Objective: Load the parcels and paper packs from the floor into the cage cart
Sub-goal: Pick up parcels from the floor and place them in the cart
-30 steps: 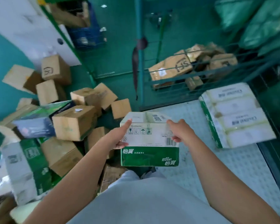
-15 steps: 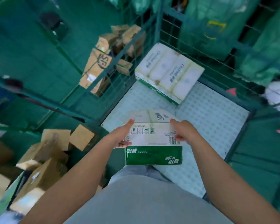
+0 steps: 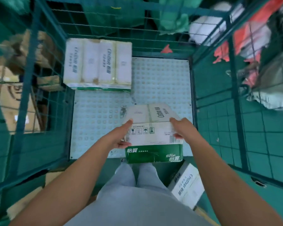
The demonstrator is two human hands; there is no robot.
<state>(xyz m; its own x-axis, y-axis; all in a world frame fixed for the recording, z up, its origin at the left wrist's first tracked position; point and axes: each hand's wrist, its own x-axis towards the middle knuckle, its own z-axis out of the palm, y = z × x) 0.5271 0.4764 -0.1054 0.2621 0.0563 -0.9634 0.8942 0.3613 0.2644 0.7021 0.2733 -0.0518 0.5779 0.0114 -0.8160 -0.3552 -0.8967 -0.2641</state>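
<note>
A white and green paper pack (image 3: 151, 132) is held between both hands over the front edge of the cage cart's pale studded floor (image 3: 160, 82). My left hand (image 3: 121, 136) grips its left end, thumb underneath. My right hand (image 3: 180, 128) grips its right end. A larger white paper pack (image 3: 98, 62) lies flat in the cart's far left corner. Another white pack (image 3: 186, 183) lies on the green floor by my right leg.
Green wire cage walls (image 3: 211, 88) stand on the left, right and far sides of the cart. Brown cardboard parcels (image 3: 11, 82) sit behind the left wall. White and red sacks (image 3: 252, 38) fill a neighbouring cage at the right.
I have turned from the parcel pile on the floor to face the cart squarely. The pack in my hands now hangs over the cart's front edge.
</note>
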